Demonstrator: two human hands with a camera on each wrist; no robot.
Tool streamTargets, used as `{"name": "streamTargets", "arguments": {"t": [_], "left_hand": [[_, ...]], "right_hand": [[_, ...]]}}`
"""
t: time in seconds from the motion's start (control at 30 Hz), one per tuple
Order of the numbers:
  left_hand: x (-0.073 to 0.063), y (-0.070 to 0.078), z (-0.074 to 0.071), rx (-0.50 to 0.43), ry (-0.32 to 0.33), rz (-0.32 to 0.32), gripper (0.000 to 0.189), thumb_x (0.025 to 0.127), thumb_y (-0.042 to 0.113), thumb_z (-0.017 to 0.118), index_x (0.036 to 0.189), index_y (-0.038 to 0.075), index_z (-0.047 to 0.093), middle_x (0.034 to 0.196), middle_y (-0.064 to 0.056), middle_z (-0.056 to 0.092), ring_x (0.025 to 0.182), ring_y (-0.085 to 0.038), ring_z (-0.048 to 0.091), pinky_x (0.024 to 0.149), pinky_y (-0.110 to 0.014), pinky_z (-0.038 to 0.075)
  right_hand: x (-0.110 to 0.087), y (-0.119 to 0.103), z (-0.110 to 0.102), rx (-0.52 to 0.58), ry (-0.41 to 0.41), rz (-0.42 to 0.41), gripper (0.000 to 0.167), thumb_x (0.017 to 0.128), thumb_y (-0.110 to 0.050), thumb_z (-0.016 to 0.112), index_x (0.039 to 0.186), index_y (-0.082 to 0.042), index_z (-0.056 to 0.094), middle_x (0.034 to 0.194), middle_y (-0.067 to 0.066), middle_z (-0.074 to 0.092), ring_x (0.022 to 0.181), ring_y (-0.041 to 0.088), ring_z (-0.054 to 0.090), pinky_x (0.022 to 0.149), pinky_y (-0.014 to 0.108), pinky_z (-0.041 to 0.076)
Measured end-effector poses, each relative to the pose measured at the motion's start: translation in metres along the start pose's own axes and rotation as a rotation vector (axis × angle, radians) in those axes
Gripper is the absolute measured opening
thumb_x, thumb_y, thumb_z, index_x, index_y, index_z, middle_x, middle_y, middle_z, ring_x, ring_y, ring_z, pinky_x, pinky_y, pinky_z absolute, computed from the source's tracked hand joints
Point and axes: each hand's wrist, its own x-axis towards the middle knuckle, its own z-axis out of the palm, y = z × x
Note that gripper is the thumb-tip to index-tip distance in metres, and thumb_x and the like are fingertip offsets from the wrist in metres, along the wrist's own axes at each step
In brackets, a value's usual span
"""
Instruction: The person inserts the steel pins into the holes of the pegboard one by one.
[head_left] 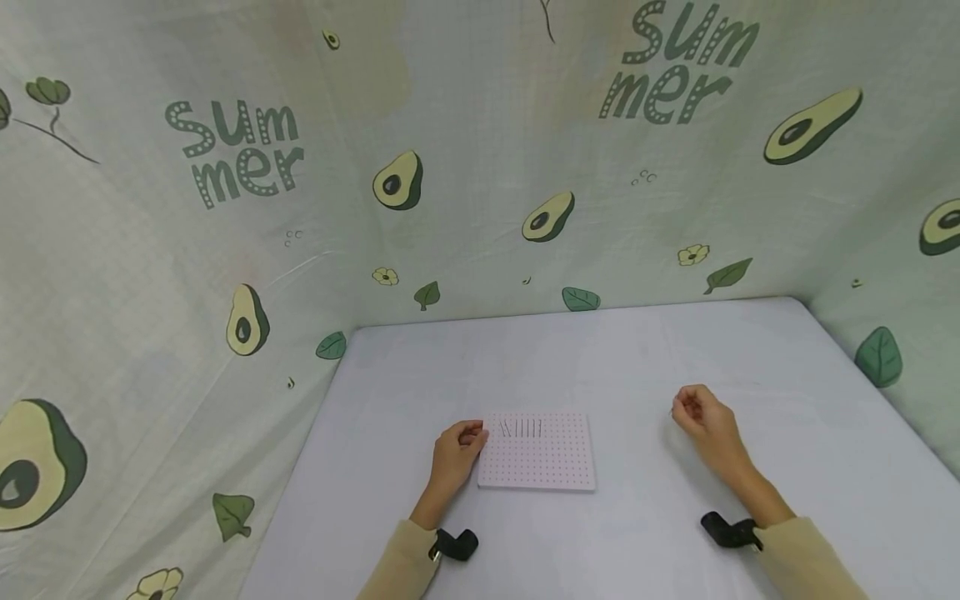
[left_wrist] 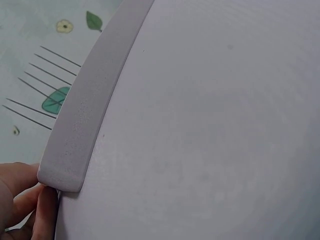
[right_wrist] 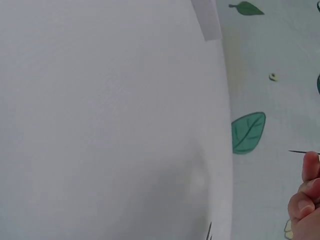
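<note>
A pale pegboard (head_left: pixel 570 454) with rows of small holes lies on the table. Several thin dark needles (head_left: pixel 528 427) stand in its upper left part; from the side, in the left wrist view, these needles (left_wrist: pixel 37 85) rise in a row, unevenly spaced. My left hand (head_left: pixel 454 454) holds the board by its left edge, its fingertips (left_wrist: pixel 30 175) right at the corner. Off to the right, over the table, my right hand (head_left: pixel 708 425) pinches one thin dark needle (right_wrist: pixel 296 151), whose pointed end sticks out past the fingertips.
The white table (head_left: pixel 637 358) spreads around the board. Thin dark needle-like pieces (right_wrist: pixel 209 230) show at the bottom of the right wrist view. A cloth (head_left: pixel 480 167) printed with avocados and leaves hangs behind and beside the table. Each wrist wears a black camera mount (head_left: pixel 457 545).
</note>
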Motion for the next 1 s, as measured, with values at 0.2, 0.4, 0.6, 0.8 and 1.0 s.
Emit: {"name": "streamTargets", "arguments": {"t": [0.2,0.4,0.6,0.8,1.0], "left_hand": [[-0.001,-0.003,0.0,-0.004,-0.001,0.002,0.025,0.096,0.02,0.068,0.114,0.003,0.071,0.096,-0.002,0.07,0.084,-0.014,0.063,0.074,-0.025,0.052],[0.0,-0.004,0.0,-0.009,-0.006,-0.004,0.025,0.096,0.019,0.068,0.114,0.003,0.071,0.096,-0.002,0.07,0.084,-0.014,0.063,0.073,-0.024,0.052],[0.002,-0.004,-0.001,-0.007,-0.001,0.012,0.025,0.096,0.019,0.069,0.114,0.002,0.071,0.098,-0.003,0.07,0.084,-0.013,0.063,0.073,-0.024,0.052],[0.004,-0.005,-0.002,-0.008,-0.006,0.004,0.025,0.096,0.019,0.069,0.114,0.002,0.071,0.099,-0.004,0.07,0.085,-0.013,0.063,0.074,-0.024,0.052],[0.005,-0.007,-0.001,-0.008,-0.011,0.021,0.025,0.096,0.019,0.068,0.115,0.002,0.07,0.099,-0.004,0.07,0.086,-0.015,0.064,0.075,-0.025,0.052]], "right_hand": [[0.007,-0.011,0.017,0.043,-0.05,-0.045,0.012,0.084,0.014,0.062,0.089,0.005,0.058,0.075,0.004,0.053,0.069,0.003,0.045,0.055,0.014,0.036],[0.012,-0.018,0.036,0.054,-0.101,-0.07,0.013,0.084,0.014,0.062,0.09,0.003,0.058,0.075,0.003,0.052,0.068,0.005,0.044,0.055,0.015,0.037],[0.018,-0.025,0.058,0.089,-0.174,-0.094,0.014,0.085,0.014,0.063,0.091,0.002,0.058,0.075,0.0,0.051,0.069,0.007,0.044,0.055,0.017,0.037],[0.019,-0.034,0.08,0.142,-0.274,-0.13,0.016,0.085,0.013,0.064,0.091,0.0,0.058,0.076,-0.002,0.05,0.07,0.008,0.045,0.056,0.018,0.037],[0.019,-0.046,0.097,0.195,-0.385,-0.119,0.01,0.089,0.009,0.063,0.091,0.0,0.058,0.077,-0.004,0.048,0.072,0.009,0.045,0.057,0.02,0.037]]}}
